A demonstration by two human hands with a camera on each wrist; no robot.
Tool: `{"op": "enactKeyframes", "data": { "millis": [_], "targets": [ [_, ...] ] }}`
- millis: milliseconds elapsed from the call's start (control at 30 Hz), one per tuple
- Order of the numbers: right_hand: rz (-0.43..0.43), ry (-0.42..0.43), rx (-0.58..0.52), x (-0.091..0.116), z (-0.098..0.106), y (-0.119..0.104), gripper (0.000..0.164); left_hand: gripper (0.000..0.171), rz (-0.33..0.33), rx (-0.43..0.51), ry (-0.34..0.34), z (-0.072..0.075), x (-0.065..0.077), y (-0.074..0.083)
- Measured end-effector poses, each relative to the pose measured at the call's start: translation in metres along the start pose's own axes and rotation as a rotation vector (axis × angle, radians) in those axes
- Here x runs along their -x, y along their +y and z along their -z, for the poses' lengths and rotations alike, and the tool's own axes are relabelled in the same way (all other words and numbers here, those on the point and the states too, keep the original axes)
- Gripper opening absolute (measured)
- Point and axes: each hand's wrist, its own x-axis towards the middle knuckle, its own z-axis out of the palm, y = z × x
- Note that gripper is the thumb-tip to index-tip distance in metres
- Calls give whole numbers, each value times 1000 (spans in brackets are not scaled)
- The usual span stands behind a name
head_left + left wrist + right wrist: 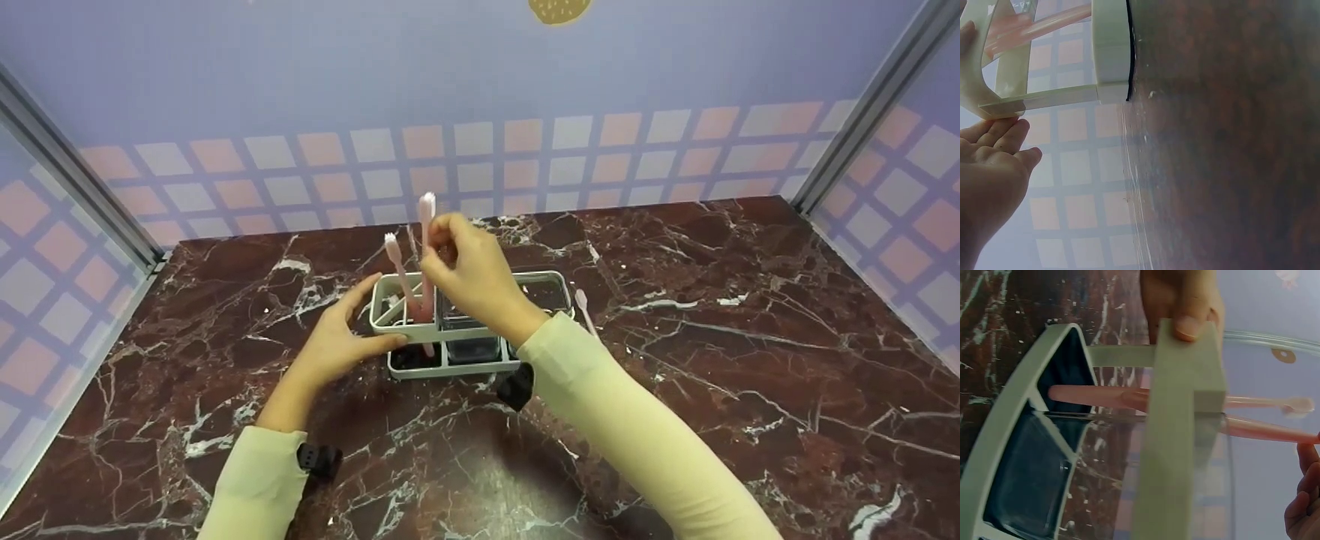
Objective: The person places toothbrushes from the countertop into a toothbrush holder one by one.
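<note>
A two-tier, off-white toothbrush holder (pixel 465 332) stands on the table. My left hand (pixel 337 339) grips the left end of its upper tier, thumb along the front rim and fingers at the back corner. My right hand (pixel 480 274) pinches a pink toothbrush (pixel 1272 431) near its upper part, bristles up, its handle down inside the upper tier's left section. Beside it a second pink toothbrush (pixel 395 253) leans left in the same end. In the right wrist view, a pink handle (pixel 1095 395) reaches down to the lower tier's dark compartment. My right forearm hides part of the holder.
Another pale pink toothbrush (pixel 583 302) shows just right of the holder. A clear cup (pixel 1022 478) sits in the holder's lower tier. The dark red marbled table (pixel 750 360) ends at a checked back wall (pixel 476 176), with side panels left and right.
</note>
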Motion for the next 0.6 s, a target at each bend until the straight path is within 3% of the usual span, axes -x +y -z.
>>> {"op": "enactKeyframes", "data": {
  "millis": [600],
  "targets": [
    [44,-47,113,22,-13,17,10,93,-16,37,-3,-2,-1,-2]
  ]
}}
